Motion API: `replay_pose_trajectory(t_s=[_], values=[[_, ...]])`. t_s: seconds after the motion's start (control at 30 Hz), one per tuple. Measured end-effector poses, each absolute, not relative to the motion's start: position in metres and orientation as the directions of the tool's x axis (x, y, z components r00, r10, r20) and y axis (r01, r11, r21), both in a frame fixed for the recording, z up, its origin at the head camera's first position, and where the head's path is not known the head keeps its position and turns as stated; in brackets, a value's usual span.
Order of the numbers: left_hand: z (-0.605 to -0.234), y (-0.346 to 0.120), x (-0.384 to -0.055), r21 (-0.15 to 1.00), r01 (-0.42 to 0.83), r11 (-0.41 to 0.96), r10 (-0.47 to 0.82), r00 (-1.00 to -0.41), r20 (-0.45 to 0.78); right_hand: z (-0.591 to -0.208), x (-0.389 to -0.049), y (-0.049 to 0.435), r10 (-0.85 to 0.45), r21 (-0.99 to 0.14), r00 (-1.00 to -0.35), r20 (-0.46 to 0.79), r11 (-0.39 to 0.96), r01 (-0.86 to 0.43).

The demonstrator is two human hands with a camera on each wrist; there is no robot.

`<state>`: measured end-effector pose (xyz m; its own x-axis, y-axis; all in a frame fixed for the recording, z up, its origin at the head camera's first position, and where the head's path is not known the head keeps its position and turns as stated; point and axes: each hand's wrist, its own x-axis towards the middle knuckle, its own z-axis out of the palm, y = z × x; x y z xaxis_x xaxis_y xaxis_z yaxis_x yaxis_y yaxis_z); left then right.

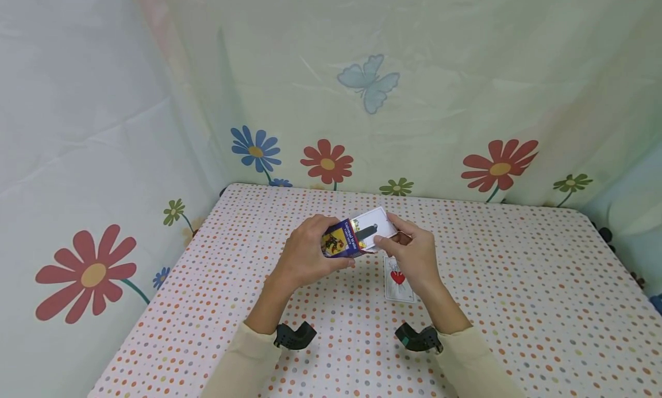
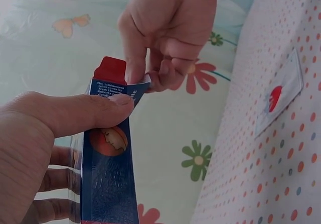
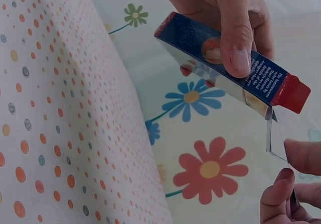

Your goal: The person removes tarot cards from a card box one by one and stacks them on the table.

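While the left hand (image 1: 307, 251) grips the dark blue cardboard tarot box (image 1: 336, 243) above the white, dotted table (image 1: 517, 306), thumb opposite fingers, the right hand (image 1: 414, 251) pinches the thin, white-faced flap (image 1: 380, 219) at its end. Pulling too hard could crease or tear the fold; tipping that end downward might spill any contents beside the white rectangular card with a red heart (image 1: 399, 289).

Dotted tablecloth (image 1: 517, 306) — behind it, a pale curtain (image 1: 445, 36) printed with flowers (image 1: 327, 164) and a blue butterfly (image 1: 371, 85).
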<state>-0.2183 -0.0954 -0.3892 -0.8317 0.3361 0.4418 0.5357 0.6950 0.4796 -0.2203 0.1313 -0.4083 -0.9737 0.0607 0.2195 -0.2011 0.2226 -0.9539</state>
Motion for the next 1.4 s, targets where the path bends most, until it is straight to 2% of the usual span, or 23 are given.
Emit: replay_pose_trajectory(t_s=[0.57,0.8,1.1,1.4], values=[[-0.389,-0.094,-0.219,0.479,0.527,0.702,0.336,-0.838,0.429,-0.403,-0.218,0.134,0.133,-0.938,-0.944,0.302,0.221,-0.269],[-0.389,-0.094,-0.218,0.482,0.518,0.706,0.336,-0.845,0.417,-0.398,-0.221,0.147,0.161,-0.966,-0.957,0.243,0.125,-0.225],[-0.388,-0.095,-0.219,0.484,0.523,0.702,0.336,-0.842,0.422,-0.397,-0.224,0.154,0.140,-0.975,-0.969,0.204,0.113,-0.190],[-0.389,-0.095,-0.218,0.492,0.526,0.694,0.338,-0.841,0.421,-0.400,-0.228,0.161,0.118,-0.989,-0.982,0.147,0.019,-0.145]])
